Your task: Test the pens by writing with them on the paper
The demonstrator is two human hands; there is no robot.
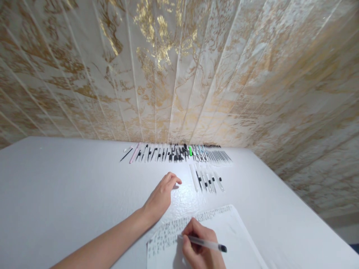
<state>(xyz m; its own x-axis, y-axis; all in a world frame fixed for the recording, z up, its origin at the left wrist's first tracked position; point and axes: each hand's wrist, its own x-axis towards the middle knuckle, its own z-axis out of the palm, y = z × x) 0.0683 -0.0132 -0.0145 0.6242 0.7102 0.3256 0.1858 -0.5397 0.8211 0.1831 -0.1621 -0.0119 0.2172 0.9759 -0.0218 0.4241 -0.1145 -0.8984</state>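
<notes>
My right hand (202,243) is closed around a pen (206,243) with a clear, frosted barrel and a black end. The pen's tip meets a white sheet of paper (235,239), whose upper part carries rows of dark handwriting. My left hand (164,190) rests on the table beyond the paper's top edge, fingers loosely bent and apart, with nothing seen in it. To the right of that hand lies a small group of pen parts (209,181): clear tubes, refills and black caps. The right hand covers part of the sheet.
Along the back of the white table (70,194) lies a long row of pens and pen parts (176,154), including a pink pen (135,153) and a green piece (190,151). Behind it hangs a gold-patterned curtain (157,74). The table's right edge slants toward me.
</notes>
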